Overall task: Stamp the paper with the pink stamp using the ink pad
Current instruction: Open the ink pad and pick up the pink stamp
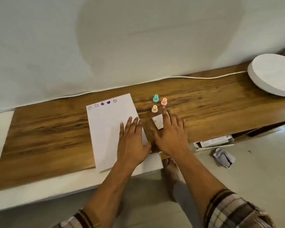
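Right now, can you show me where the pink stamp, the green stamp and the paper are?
pink stamp [164, 101]: head view, on its handle.
green stamp [155, 98]: head view, on the middle of its body.
paper [105, 124]: head view, on the bare white middle, left of the left hand [132, 142].

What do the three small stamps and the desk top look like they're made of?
The stamps, teal, pink stamp and peach, look like smooth moulded plastic: uniform pastel colour, soft sheen. The desk top shows wood grain, perhaps laminate; semi-matte.
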